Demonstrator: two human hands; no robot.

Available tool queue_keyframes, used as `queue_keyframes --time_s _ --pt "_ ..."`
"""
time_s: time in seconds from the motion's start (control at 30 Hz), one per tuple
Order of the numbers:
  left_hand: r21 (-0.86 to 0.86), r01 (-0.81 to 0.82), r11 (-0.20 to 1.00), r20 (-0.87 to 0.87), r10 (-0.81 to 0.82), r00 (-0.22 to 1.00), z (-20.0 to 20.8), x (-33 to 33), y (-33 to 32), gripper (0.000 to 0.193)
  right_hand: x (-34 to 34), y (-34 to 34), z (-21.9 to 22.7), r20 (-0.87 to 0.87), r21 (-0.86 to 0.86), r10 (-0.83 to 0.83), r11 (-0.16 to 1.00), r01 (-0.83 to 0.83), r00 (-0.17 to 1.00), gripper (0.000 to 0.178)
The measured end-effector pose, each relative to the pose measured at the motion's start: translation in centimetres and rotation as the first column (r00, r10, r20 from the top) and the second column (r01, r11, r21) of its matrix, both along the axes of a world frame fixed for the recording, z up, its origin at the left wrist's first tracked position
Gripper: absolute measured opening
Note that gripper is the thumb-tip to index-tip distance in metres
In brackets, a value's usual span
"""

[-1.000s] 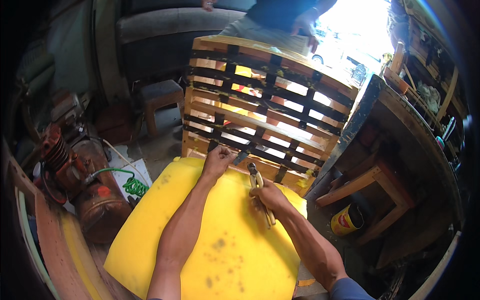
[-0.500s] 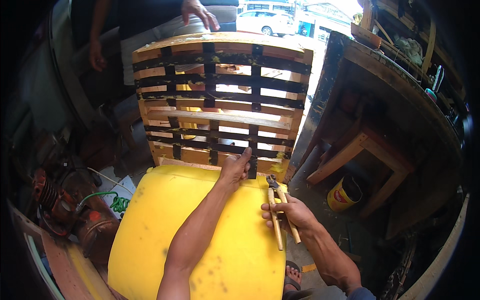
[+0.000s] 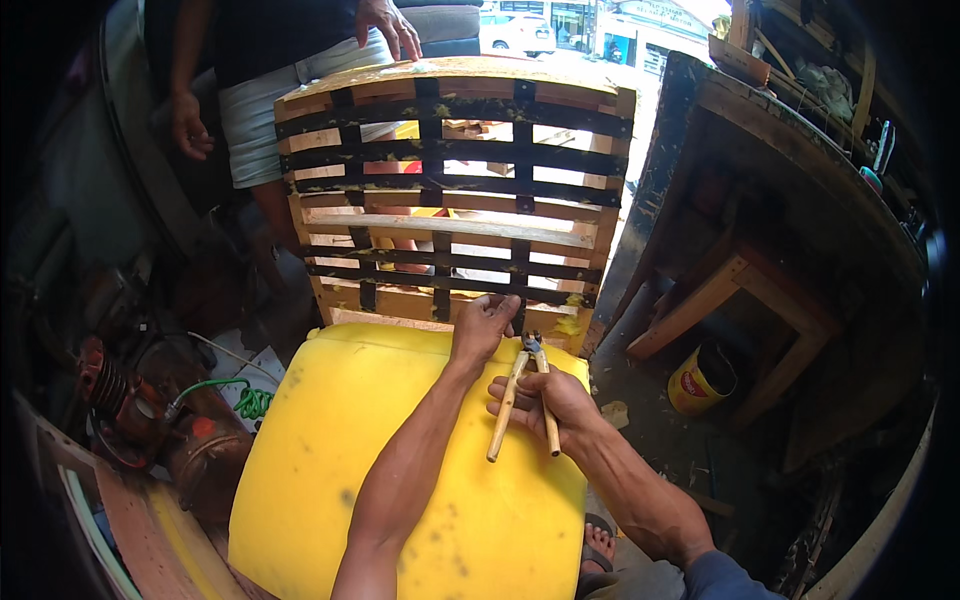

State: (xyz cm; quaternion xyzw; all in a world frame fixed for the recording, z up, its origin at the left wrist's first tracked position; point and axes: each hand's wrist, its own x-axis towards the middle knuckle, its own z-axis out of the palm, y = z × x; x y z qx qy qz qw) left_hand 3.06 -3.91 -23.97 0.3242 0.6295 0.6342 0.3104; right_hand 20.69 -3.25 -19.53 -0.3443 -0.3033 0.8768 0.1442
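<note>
A wooden chair frame (image 3: 450,225) with black webbing straps stands upright in front of me. A thick yellow foam cushion (image 3: 330,450) lies on its seat. My left hand (image 3: 482,325) presses on the far edge of the foam where it meets the lower rail of the back, fingers curled over the edge. My right hand (image 3: 545,405) holds a pair of pincers (image 3: 525,395) with pale wooden-coloured handles, jaws pointing at the rail beside my left hand.
Another person stands behind the frame, one hand (image 3: 390,25) on its top rail. A red and brown compressor (image 3: 140,420) with a green coiled hose sits at the left. A dark wooden bench (image 3: 790,200) and a yellow can (image 3: 700,378) are at the right.
The view has swung so the chair frame sits more centred and upright. My left hand stays on the foam's far edge; my right hand brought the pincers closer to it.
</note>
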Motion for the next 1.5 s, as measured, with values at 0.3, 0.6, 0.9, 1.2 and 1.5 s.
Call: queue_keyframes --time_s 0.3,0.6,0.9,1.2,1.5 --pt "-0.095 -0.030 0.995 0.021 0.032 0.999 -0.5 -1.1 1.5 0.054 -0.7 0.8 -1.2 -0.024 0.016 0.003 1.000 -0.003 1.000 0.044" --pt "-0.022 0.227 0.974 0.122 -0.223 0.967 1.4 1.6 1.1 0.047 0.9 0.9 -0.5 0.035 0.075 -0.105 0.992 0.102 0.994 0.060" --pt "-0.024 0.302 0.953 0.368 -0.273 0.889 1.8 -4.8 -1.7 0.051 -2.3 0.3 -0.4 0.029 0.069 0.031 0.997 -0.033 0.999 0.048" --pt "-0.064 0.273 0.960 0.316 -0.240 0.918 1.6 -4.3 -2.1 0.047 -5.9 -1.7 -0.4 0.231 0.209 -0.071 0.978 0.021 0.970 0.044" --pt "-0.065 0.283 0.957 0.295 -0.253 0.921 1.6 -4.0 -2.3 0.046 -5.4 -1.0 -0.9 0.416 0.488 -0.050 0.855 -0.176 0.908 0.033"
